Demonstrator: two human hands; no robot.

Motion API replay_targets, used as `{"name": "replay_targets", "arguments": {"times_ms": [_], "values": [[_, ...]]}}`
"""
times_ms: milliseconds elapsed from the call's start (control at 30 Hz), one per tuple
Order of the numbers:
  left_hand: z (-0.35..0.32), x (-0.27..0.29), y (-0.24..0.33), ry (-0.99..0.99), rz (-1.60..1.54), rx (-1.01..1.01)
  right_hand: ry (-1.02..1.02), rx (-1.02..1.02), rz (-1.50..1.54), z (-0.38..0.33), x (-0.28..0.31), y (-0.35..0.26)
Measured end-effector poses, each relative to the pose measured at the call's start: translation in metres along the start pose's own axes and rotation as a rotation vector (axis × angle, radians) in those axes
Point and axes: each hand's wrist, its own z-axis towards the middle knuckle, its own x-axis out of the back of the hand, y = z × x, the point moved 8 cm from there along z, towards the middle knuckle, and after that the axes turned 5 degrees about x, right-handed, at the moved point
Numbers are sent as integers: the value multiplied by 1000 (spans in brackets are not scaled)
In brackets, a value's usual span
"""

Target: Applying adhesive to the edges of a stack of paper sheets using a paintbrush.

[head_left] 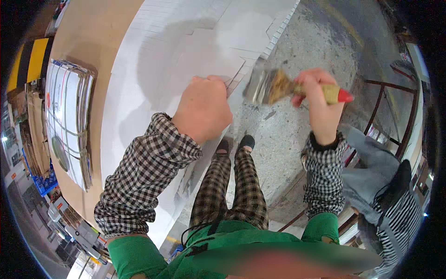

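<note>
2 hands are busy at the near edge of the worktable [100, 56]. The left hand [203, 108] presses down, fingers curled together, on the edge of a stack of flat white die-cut cardboard sheets [176, 51]. The right hand [320, 104] has its fingers clamped around the red-tipped wooden handle of a wide paintbrush [283, 87], held off the table's edge over the concrete floor [316, 42]. The brush looks light and stiff, best gripped mid-handle; its bristles look soft and clogged. A bundle of printed sheets [68, 121] lies at the table's left edge.
</note>
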Motion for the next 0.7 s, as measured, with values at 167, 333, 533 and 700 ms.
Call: {"name": "replay_targets", "arguments": {"times_ms": [167, 333, 533, 700], "values": [[1, 0, 3, 54, -2, -28, 119, 125, 9, 3, 9, -25], [-1, 3, 6, 149, -2, -98, 38, 36, 5, -9, -2, -14], [0, -3, 3, 121, 43, -68, -4, -14, -74, -14, -9, -6], [-3, 1, 9, 138, 35, -107, 154, 95, -53, -9, 6, -28]]}}
